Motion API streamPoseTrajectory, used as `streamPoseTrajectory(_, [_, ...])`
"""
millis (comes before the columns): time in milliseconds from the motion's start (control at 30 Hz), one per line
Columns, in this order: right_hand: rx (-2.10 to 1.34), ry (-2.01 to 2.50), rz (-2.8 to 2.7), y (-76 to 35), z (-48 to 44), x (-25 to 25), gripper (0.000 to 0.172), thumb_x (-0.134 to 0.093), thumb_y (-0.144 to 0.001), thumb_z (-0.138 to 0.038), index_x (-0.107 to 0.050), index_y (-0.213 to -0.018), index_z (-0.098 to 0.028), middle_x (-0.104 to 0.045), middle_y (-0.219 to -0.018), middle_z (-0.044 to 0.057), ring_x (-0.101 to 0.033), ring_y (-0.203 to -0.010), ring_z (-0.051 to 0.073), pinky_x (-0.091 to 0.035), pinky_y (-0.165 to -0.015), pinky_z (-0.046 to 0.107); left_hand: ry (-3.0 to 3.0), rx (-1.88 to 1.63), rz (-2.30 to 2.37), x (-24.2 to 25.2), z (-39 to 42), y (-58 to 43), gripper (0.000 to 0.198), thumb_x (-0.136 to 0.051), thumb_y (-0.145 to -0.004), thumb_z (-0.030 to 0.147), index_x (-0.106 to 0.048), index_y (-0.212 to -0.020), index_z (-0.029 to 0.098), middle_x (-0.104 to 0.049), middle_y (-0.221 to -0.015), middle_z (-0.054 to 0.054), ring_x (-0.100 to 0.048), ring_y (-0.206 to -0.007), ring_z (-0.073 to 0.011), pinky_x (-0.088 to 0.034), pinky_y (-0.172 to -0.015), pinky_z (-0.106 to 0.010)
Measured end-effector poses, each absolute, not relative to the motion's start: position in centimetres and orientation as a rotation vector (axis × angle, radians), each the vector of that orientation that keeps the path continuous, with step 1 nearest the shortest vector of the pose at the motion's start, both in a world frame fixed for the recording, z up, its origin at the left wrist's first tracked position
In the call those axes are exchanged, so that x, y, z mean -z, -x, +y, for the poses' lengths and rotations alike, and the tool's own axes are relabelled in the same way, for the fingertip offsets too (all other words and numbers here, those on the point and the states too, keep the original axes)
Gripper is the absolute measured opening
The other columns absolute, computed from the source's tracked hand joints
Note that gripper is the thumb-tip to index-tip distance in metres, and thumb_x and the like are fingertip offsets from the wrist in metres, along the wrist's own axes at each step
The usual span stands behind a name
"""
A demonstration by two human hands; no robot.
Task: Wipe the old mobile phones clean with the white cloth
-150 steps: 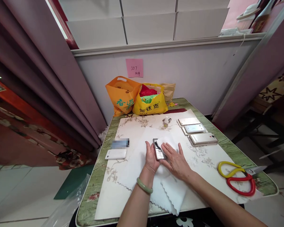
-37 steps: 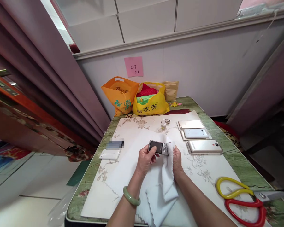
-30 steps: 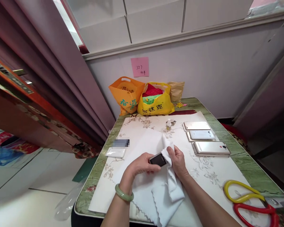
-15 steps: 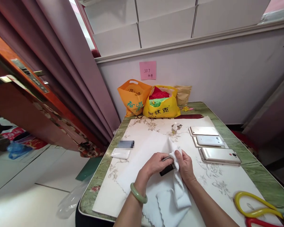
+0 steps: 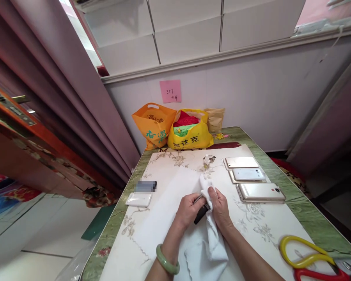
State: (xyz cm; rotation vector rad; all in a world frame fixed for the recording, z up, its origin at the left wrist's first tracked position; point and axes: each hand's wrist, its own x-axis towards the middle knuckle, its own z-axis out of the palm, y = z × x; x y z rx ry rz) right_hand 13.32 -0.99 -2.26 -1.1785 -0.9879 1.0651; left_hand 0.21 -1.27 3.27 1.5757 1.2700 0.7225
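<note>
Above the middle of the table, my left hand (image 5: pixel 189 210), with a green bangle on its wrist, grips a black phone (image 5: pixel 201 214). Most of that phone is hidden by my fingers and the cloth. My right hand (image 5: pixel 221 208) is closed on a white cloth (image 5: pixel 216 249), pressing its bunched upper part against the phone's edge. The rest of the cloth hangs down towards the table's near side. Beneath my hands lies another white cloth or sheet (image 5: pixel 163 207), spread flat.
Several phones (image 5: pixel 261 191) lie at the right. A white phone or case (image 5: pixel 139 200) and a blurred-out item (image 5: pixel 145 186) are at the left. A small bottle (image 5: pixel 206 161) stands beyond my hands, with scissors (image 5: pixel 307 255) at near right. An orange bag (image 5: pixel 153 123) and a yellow bag (image 5: pixel 190 136) stand behind.
The camera view has turned, so the table and bags sit further left. My hands keep their grips, and the black phone is tilted slightly more.
</note>
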Motion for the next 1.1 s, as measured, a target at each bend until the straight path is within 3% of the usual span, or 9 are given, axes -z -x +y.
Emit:
streamPoseTrajectory(333, [-1.085,1.219,-0.77,-13.3,-1.2,1.1,0.055,-0.039,-0.089,-0.066,-0.061,-0.076,-0.017,-0.064,-0.073,0.005,-0.056,-0.07,0.019,-0.047,-0.067,0.029,-1.458,-0.781,1.312,-3.5,-1.1,-1.4,0.038,-0.053,-0.081,0.051,-0.047,-0.062,0.018,-0.039,-0.059,0.004,-0.036,-0.058,-0.0105,-0.028,-0.055,-0.024])
streamPoseTrajectory(500, [-1.02,1.309,-0.828,-13.1,-1.1,1.3,0.058,-0.032,-0.091,-0.067,-0.061,-0.078,-0.018,-0.065,-0.074,0.006,-0.057,-0.073,0.021,-0.046,-0.072,0.032,-1.413,-0.879,1.44,-3.2,-1.3,-3.0,0.041,-0.053,-0.08,0.049,-0.037,-0.056,0.02,-0.034,-0.056,0.005,-0.032,-0.056,-0.0104,-0.027,-0.054,-0.024])
streamPoseTrajectory(733, [-0.892,1.361,-1.062,-12.5,-0.9,2.5,0.048,-0.033,-0.092,-0.059,-0.061,-0.083,-0.021,-0.066,-0.078,0.007,-0.059,-0.075,0.022,-0.043,-0.075,0.033,-1.486,-1.039,1.756,-3.4,-0.7,-4.7,0.034,-0.046,-0.085,0.046,-0.04,-0.063,0.022,-0.046,-0.06,0.003,-0.039,-0.058,-0.0131,-0.03,-0.059,-0.026])
streamPoseTrajectory(1100, [-0.866,1.275,-1.24,-12.7,-1.0,2.8,0.026,-0.042,-0.087,-0.038,-0.059,-0.086,-0.019,-0.065,-0.074,0.004,-0.055,-0.068,0.019,-0.043,-0.066,0.029,-1.194,-1.234,1.655,-2.6,1.9,-5.4,0.036,-0.043,-0.087,0.051,-0.042,-0.066,0.022,-0.049,-0.063,0.002,-0.044,-0.064,-0.0143,-0.037,-0.061,-0.025])
